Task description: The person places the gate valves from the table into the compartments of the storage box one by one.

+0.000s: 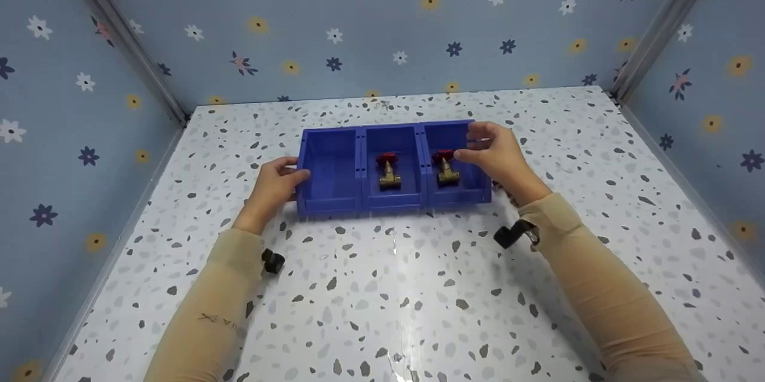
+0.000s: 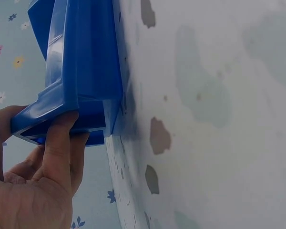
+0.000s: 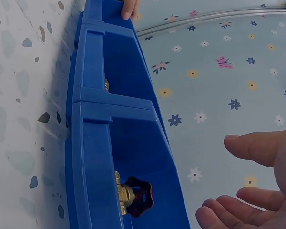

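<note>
bins [image 1: 329,176]: 3 | valves [image 1: 389,181]: 2 | handwheels [image 1: 386,158]: 2 | hands [image 1: 270,188]: 2 | sleeves [image 1: 200,310]: 2 | wrist cameras [image 1: 274,262]: 2

The right wrist view's lower edge cuts off the blue bins [image 3: 93,148], which there hide most of the middle valve [image 1: 389,171].

place: panelled booth [image 1: 54,149] | floral walls [image 1: 382,17] | metal corner posts [image 1: 669,18] | speckled tabletop [image 1: 382,274]

Right hand [image 3: 271,200], thumb and fingers apart, hovers beside the blue bins [image 3: 95,167]; brass valve [image 3: 125,196] in the nearest, left hand [image 3: 129,8] touching the farthest!
</note>
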Demonstrator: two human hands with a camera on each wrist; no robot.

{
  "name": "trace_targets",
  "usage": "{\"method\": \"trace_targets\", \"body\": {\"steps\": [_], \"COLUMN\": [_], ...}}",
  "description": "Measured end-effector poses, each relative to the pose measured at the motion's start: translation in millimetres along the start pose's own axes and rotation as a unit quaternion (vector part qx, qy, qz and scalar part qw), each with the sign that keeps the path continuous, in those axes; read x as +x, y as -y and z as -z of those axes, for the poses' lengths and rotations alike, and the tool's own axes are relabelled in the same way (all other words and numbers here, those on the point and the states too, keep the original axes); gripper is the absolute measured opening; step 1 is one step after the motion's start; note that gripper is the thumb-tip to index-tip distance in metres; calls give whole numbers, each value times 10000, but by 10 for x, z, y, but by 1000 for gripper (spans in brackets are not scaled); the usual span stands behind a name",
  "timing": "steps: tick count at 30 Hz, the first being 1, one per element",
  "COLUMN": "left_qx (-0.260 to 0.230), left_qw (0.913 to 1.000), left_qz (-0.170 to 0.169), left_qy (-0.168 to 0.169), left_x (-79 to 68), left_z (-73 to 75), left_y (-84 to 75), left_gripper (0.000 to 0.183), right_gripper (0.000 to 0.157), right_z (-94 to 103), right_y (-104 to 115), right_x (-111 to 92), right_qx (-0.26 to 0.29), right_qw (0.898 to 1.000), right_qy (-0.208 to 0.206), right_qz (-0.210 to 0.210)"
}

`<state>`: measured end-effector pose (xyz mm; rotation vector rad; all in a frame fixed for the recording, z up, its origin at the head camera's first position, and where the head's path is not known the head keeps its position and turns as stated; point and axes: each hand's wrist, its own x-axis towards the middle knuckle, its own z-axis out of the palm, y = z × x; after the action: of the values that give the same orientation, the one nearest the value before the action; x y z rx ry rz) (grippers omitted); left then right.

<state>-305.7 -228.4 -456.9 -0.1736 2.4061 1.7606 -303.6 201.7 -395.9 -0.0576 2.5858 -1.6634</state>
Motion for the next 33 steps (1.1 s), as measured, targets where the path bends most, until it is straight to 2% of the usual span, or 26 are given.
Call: {"method": "trace_targets", "body": {"steps": [6,16,33], "left_qx": [28,-38,-2], "left_qw": [10000,10000,10000], "left_qz": [-17,-17,-21], "left_qy": [-16,8,32], "left_x": [6,11,4], "left_z": [7,7,9], "left_y": [15,15,7], "left_gripper": [52,50,55], "right_gripper": [72,77,78], "right_z": [69,156,346], "right_y": [-31,-28,-105], "right_x": [-1,-9,-31], "right_qx": [-93,-48,-453], "right_qw": [9999,9997,9989], "right_qy": [-52,-60,28], "right_qz": [-4,-247,-141]}}
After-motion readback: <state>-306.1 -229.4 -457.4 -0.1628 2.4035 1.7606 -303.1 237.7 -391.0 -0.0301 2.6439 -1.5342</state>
